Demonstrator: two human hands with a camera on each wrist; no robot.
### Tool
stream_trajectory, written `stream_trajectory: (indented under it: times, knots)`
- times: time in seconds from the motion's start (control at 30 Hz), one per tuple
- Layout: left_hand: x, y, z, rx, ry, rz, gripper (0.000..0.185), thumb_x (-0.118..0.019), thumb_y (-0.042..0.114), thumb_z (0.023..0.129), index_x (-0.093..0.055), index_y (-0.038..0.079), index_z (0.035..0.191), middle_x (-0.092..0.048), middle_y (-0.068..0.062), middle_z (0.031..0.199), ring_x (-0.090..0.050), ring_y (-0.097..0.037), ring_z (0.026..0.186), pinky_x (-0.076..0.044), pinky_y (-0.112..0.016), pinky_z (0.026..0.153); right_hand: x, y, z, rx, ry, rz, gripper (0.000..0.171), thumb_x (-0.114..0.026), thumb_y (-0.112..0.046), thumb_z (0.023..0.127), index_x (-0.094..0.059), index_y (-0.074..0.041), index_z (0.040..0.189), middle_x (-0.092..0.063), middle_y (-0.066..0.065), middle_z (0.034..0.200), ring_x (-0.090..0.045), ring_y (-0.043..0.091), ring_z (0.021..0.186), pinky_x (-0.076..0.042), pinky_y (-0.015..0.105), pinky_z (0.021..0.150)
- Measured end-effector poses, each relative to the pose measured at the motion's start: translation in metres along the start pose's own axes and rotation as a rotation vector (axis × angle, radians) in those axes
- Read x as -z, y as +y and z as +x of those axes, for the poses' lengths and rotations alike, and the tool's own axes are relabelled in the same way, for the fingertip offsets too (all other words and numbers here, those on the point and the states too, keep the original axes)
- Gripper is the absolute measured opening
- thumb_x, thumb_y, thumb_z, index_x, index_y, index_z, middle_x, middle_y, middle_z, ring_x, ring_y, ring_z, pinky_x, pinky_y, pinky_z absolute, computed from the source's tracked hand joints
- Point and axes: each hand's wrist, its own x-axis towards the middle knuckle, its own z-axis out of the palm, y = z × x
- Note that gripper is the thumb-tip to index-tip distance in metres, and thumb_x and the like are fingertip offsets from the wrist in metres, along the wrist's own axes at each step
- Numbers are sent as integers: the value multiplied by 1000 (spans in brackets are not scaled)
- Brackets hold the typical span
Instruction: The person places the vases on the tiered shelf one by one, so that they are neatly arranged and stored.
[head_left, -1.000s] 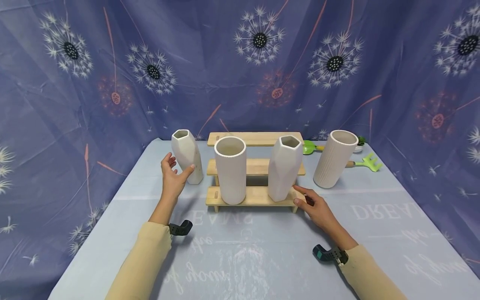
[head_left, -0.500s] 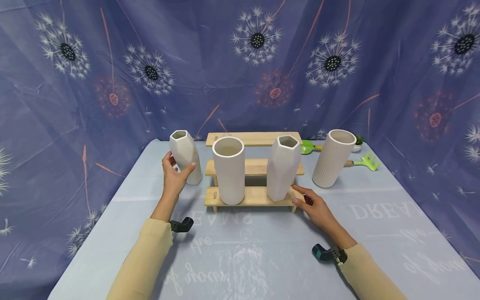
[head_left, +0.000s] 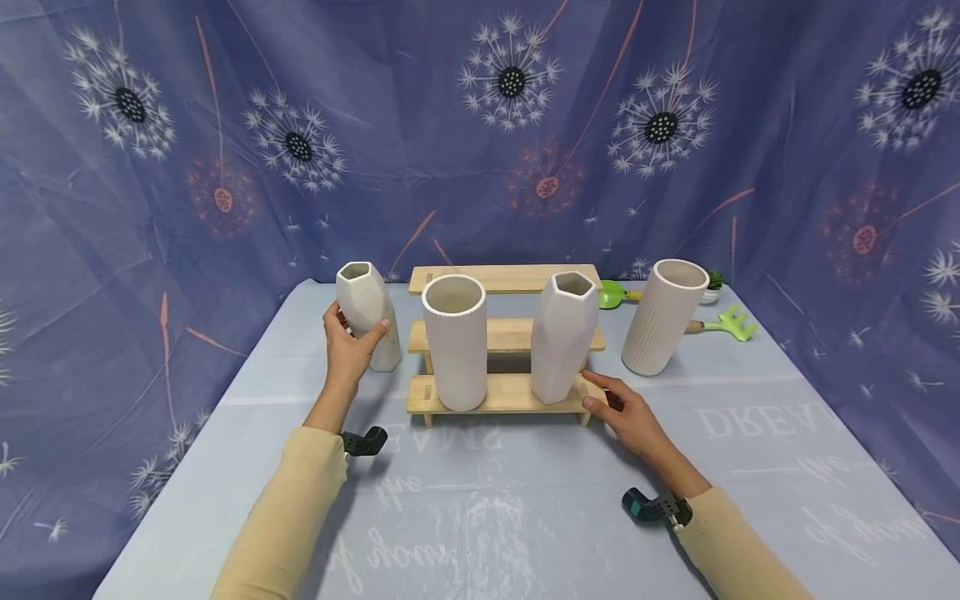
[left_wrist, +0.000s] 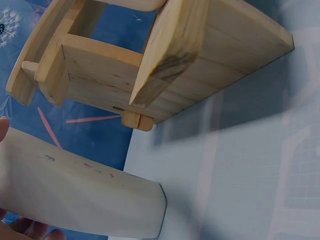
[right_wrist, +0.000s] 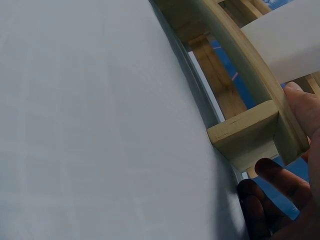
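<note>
1 faceted vase point(head_left: 367, 300) gripped by left hand point(head_left: 347, 352), right hand point(head_left: 628, 417) half-curled at stand point(head_left: 510, 393), hold unclear

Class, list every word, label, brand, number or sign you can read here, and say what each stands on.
"DREA", flipped: tablecloth, right of head view; last letter incomplete.
"EAMS", flipped: tablecloth, centre; start not visible.
"the", flipped: tablecloth, left and right.
"of your", flipped: tablecloth, left and right.
Too blurred to read: faint central print; small marks on the leftmost faceted vase.
</note>
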Motion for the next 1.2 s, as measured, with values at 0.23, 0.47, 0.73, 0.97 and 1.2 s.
stream_trajectory:
  times: [0.23,0.47,0.73,0.97,1.2]
  knots:
    - [-3,-3,4,-2,-5,4,88,-75,27,79,-19,12,145,-27,-14,146,-32,-30,135,-27,-49,112,0,0,0,-14,-9,23,52,-59,-26,93,-44,-9,140,-41,19,145,-46,33,126,-41,49,100]
    - [-5,-4,6,18,-7,1,89,-75,27,78,-18,15,146,-32,-14,144,-36,-31,132,-30,-50,110,0,0,0,-15,-7,17,51,-59,-26,93,-45,-11,140,-43,19,144,-50,28,117,-42,14,85]
    - [-8,-5,9,16,-2,0,91,-76,25,77,-17,13,145,-34,-18,142,-38,-34,130,-31,-53,108,1,-2,0,-10,-2,21,51,-60,-24,93,-46,-9,140,-45,19,141,-50,15,105,-45,14,81]
    - [-11,-12,9,36,-4,10,91,-76,24,77,-16,13,145,-35,-18,142,-38,-34,131,-31,-52,109,-3,21,7,5,-1,39,51,-61,-26,92,-46,-14,140,-45,17,141,-51,18,108,-45,15,81]
    - [-10,-15,9,50,-7,32,90,-75,25,78,-16,13,145,-35,-18,142,-38,-34,131,-30,-53,109,-6,37,12,0,-2,64,54,-61,-38,90,-46,-23,140,-45,12,143,-50,24,117,-45,15,85]
